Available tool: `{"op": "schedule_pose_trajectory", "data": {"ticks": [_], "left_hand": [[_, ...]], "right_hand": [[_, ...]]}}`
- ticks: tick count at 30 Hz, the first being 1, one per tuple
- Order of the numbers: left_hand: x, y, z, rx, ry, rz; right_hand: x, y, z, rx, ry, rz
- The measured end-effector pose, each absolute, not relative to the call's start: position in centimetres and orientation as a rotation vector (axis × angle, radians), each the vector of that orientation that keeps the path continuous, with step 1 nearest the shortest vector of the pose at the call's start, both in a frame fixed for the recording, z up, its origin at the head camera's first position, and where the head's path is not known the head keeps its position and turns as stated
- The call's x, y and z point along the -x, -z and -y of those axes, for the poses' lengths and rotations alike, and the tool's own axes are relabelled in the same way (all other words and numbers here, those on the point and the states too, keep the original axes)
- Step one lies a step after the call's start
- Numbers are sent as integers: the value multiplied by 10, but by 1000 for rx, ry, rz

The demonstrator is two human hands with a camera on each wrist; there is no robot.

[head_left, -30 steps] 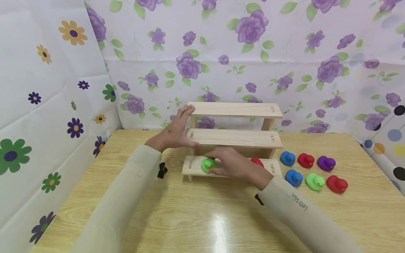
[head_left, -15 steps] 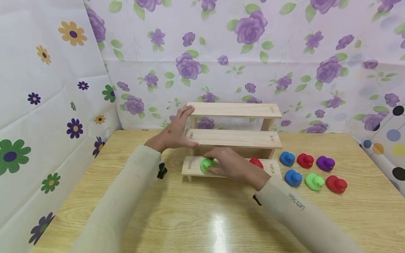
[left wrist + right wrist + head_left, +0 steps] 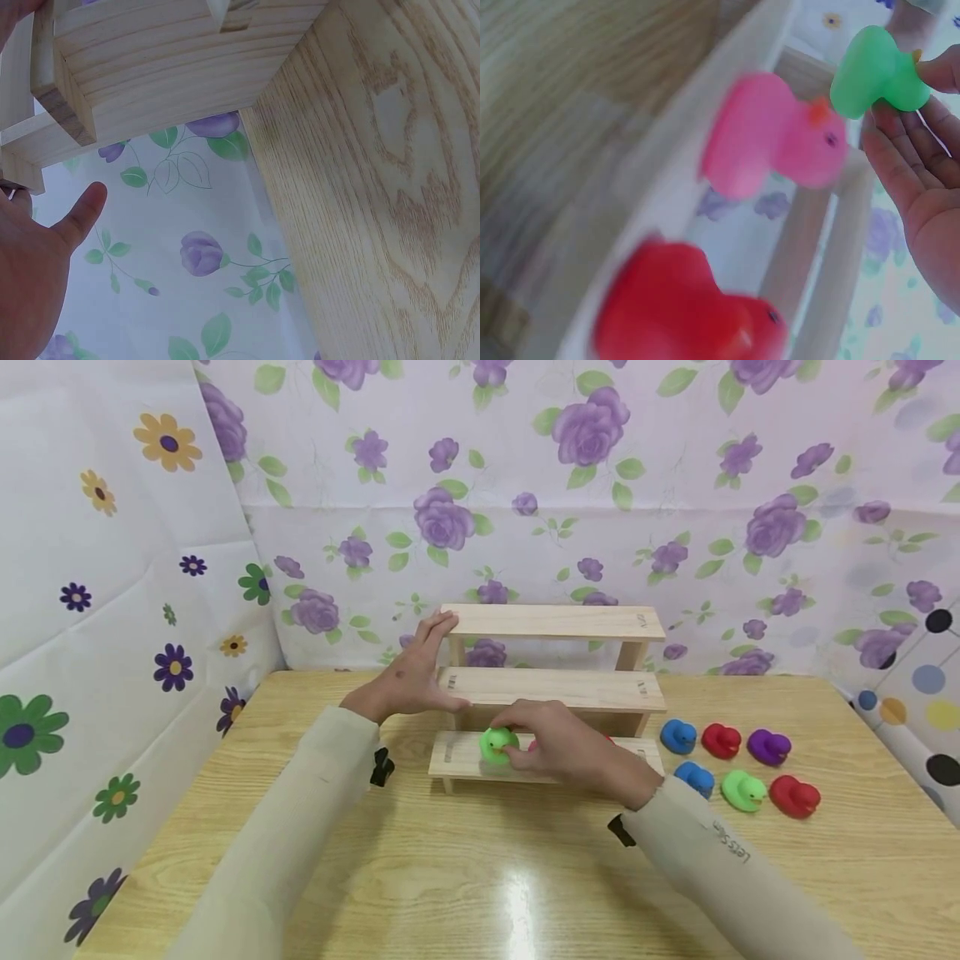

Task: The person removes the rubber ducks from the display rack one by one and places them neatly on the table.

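A green rubber duck (image 3: 498, 745) is pinched between the thumb and fingers of my right hand (image 3: 566, 747), over the left part of the lowest tier of a three-tier wooden shelf (image 3: 551, 687). In the right wrist view, the green duck shows sideways against the fingertips. On that tier sit a pink duck (image 3: 769, 139) and a red duck (image 3: 682, 307), mostly covered by the hand in the head view. My left hand (image 3: 408, 681) rests against the shelf's left end, fingertips at the top board. In the left wrist view its thumb (image 3: 84, 214) is stretched out, off the wood.
Right of the shelf, several ducks stand on the wooden table (image 3: 420, 877) in two rows, among them a blue duck (image 3: 678, 737), a purple duck (image 3: 768, 747) and a light green duck (image 3: 744, 791). Flowered cloth (image 3: 375, 468) hangs behind and at the left.
My right hand has risen slightly with the green duck, which is now turned a little. Part of the pink duck has come into view beside it. The left hand has stayed at the shelf.
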State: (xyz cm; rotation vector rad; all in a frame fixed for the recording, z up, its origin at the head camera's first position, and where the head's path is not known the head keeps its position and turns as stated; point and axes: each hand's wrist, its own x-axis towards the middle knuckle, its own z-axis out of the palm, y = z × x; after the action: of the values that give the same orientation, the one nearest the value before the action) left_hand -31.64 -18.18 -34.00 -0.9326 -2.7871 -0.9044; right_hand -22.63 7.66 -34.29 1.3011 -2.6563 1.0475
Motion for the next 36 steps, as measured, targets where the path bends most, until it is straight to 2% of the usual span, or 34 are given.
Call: {"op": "schedule_pose_trajectory", "data": {"ticks": [10, 21, 36], "left_hand": [[317, 339, 181, 925, 908, 2792], [314, 336, 180, 937, 923, 2809], [315, 338, 181, 926, 915, 2806]], "right_hand": [[213, 326, -113, -1287, -1011, 2569], [196, 321, -171, -1102, -1021, 2657], [178, 334, -236, -1108, -919, 2575]]}}
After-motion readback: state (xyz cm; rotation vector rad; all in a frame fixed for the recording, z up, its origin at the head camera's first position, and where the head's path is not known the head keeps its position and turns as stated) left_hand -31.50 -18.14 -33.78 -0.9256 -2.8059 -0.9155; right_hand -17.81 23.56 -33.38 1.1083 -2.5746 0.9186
